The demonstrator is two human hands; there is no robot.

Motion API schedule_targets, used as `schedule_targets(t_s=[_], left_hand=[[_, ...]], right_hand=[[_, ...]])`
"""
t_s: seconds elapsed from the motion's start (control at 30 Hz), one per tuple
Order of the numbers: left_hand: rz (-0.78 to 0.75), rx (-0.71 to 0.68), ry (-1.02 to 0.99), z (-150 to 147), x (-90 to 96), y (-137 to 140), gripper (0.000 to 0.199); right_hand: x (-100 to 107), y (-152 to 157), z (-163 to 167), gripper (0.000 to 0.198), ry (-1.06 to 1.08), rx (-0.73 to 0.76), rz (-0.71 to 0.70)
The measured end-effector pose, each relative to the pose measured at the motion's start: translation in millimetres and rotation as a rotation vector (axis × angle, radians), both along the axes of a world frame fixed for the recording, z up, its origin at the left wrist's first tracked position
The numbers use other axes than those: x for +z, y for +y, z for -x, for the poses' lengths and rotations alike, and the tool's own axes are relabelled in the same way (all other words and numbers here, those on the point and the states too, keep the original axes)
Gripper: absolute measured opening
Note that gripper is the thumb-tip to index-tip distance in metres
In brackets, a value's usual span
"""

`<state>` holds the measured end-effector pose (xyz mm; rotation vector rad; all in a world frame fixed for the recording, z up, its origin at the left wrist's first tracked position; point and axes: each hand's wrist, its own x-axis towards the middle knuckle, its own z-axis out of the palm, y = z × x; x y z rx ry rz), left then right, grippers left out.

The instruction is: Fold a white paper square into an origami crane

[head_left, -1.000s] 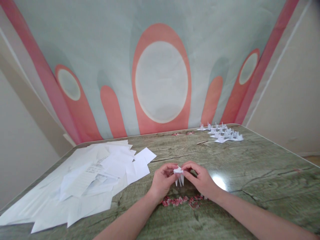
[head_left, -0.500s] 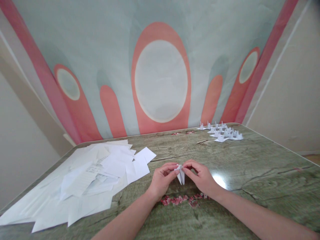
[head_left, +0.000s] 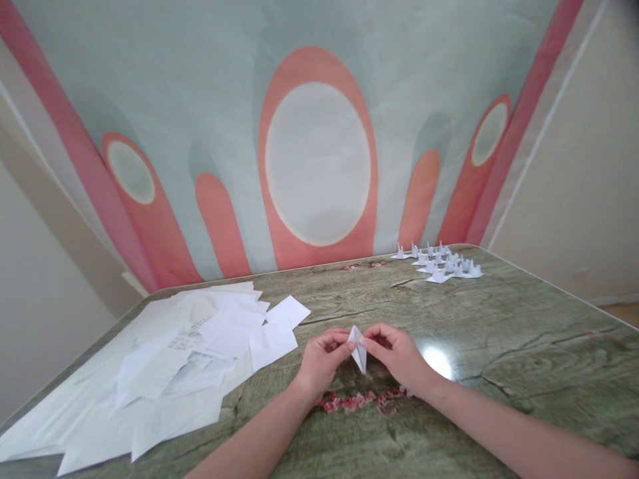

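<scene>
A small piece of folded white paper (head_left: 359, 359), narrow and diamond-shaped with points at top and bottom, is held upright just above the table in front of me. My left hand (head_left: 324, 359) pinches its left edge between thumb and fingers. On the opposite edge, my right hand (head_left: 394, 352) pinches it in the same way. Both thumbs face me, and the fingers behind the paper are partly hidden.
Loose white sheets (head_left: 164, 372) lie in a wide overlapping pile on the left of the wood-patterned table (head_left: 349, 439). Several small folded paper figures (head_left: 444, 263) stand grouped at the far right. A patterned backdrop (head_left: 319, 166) rises behind the table.
The paper's split lower points now appear as one, and its top has become a single sharp tip. Both hands stay in nearly the same place, still pinching it.
</scene>
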<state>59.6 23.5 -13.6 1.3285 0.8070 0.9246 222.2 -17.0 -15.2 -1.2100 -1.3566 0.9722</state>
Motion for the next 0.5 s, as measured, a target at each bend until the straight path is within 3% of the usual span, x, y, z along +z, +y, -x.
schedule_targets(t_s=[0.17,0.33,0.5], left_hand=[[0.076,-0.001,-0.141,-1.3,-0.1,-0.2,0.035],[0.053,-0.069,-0.092,-2.9,-0.4,-0.3,0.033],[0.026,-0.04,-0.064,-5.4,-2.0,-0.9,0.029]], right_hand=[[-0.7,-0.3,2.1,0.022,0.088,0.001,0.025],[-2.5,-0.3,2.9,0.02,0.143,-0.005,0.025],[-4.9,0.0,3.4,0.016,0.118,0.004,0.013]])
